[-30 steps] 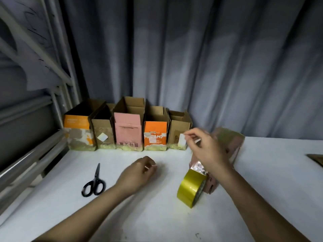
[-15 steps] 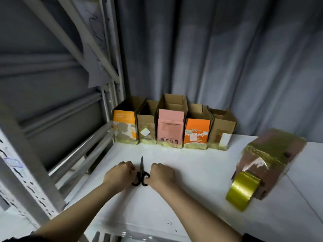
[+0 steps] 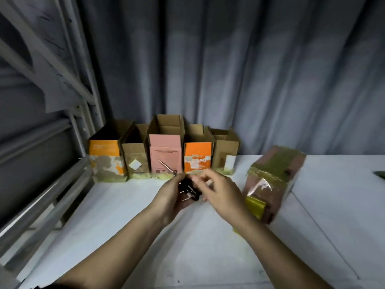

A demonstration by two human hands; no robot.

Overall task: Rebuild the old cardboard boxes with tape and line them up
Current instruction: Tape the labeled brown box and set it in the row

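From the head camera, the left hand (image 3: 173, 195) curls round the black handles of the scissors (image 3: 186, 189), blades pointing up-left; the right hand (image 3: 220, 191) pinches at the handles, apparently taking them over. Likely next: cutting the glossy gold tape (image 3: 255, 205) hanging off the pink cardboard box (image 3: 275, 178) lying tilted, right of five upright matte boxes (image 3: 164, 151).

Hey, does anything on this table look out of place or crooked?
Yes: the taped brown box lies tipped on its side, apart from the upright row of boxes, with the yellow tape roll against it.
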